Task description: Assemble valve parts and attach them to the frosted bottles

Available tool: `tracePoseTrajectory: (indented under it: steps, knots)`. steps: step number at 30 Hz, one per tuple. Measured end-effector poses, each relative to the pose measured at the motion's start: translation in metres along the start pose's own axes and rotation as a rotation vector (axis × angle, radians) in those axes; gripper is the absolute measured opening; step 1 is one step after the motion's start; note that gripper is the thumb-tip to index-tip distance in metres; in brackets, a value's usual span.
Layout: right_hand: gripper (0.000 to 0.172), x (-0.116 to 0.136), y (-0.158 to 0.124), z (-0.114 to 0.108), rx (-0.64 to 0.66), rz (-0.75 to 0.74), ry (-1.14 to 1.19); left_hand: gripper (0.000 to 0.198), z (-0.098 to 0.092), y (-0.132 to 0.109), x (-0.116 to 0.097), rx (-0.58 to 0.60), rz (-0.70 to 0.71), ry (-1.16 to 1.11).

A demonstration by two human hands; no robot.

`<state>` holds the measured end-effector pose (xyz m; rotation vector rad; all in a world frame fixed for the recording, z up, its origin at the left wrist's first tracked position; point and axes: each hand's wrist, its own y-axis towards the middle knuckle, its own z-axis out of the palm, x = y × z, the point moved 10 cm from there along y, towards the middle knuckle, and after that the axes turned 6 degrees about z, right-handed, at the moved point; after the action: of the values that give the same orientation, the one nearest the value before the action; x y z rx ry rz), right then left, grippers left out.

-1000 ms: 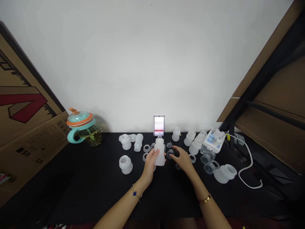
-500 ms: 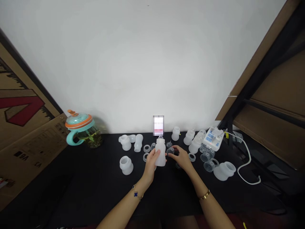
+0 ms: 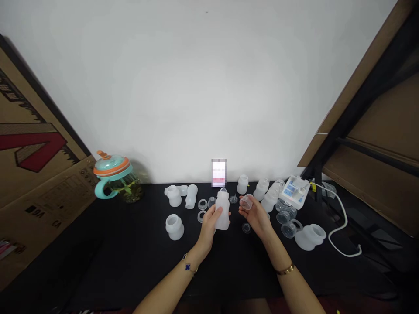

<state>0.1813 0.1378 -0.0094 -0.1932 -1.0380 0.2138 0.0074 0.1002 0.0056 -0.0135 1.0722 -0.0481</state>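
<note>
Left hand closed round a translucent white plastic bottle, neck upward; whether its base touches the table cannot be told. Right hand, at 2 to 3 o'clock from the bottle, palm partly upturned, fingers loosely curled about a clear plastic cup-shaped cap. Cap and bottle are apart. Small clear plastic disc lies on the black table at 4 o'clock. Wide-mouthed white container stands at 9 o'clock. Farther out: turquoise-handled glass jug, toward 10; white box-shaped device, between 2 and 3.
</note>
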Motion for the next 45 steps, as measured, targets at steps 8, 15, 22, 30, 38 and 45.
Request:
tracePoseTrajectory:
  steps: [8,15,22,30,38,45]
  knots:
    - [0.022,-0.012,0.008,-0.006,0.018,0.095,0.161,0.059,0.001,-0.002,0.003,0.013,0.014,0.026]
    - [0.018,-0.014,0.011,-0.011,-0.003,0.084,0.238,0.058,0.001,0.0,0.006,0.025,0.017,0.034]
    - [0.014,-0.013,0.009,-0.007,0.018,0.088,0.279,0.06,0.002,-0.002,0.006,0.01,-0.012,0.042]
    - [0.017,-0.015,0.008,-0.01,-0.009,0.111,0.246,0.055,0.004,0.0,0.011,0.053,-0.005,0.057]
    - [0.027,-0.014,0.004,-0.006,0.014,0.105,0.22,0.05,0.004,0.0,0.011,0.073,0.015,0.059]
    - [0.032,-0.01,-0.008,0.016,0.112,0.083,0.101,0.045,0.0,0.001,0.008,0.03,0.036,-0.001]
